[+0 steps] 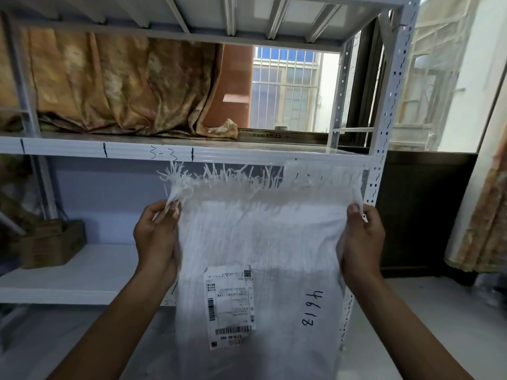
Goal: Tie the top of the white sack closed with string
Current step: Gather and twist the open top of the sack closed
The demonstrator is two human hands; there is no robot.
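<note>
A white woven sack (pixel 260 237) hangs upright in front of me, stretched flat between both hands. Its top edge is frayed, with loose white threads sticking up. A shipping label (pixel 230 303) with barcodes is stuck on its front, and handwritten digits sit to the right of the label. My left hand (pixel 157 237) pinches the sack's top left corner. My right hand (pixel 362 239) pinches the top right corner. No separate string shows in view.
A white metal shelving rack (pixel 192 152) stands right behind the sack, its shelf edge marked "3-3". An orange patterned cloth (pixel 123 86) lies on the upper shelf. A cardboard box (pixel 52 242) sits on the lower shelf at left. A barred window is behind.
</note>
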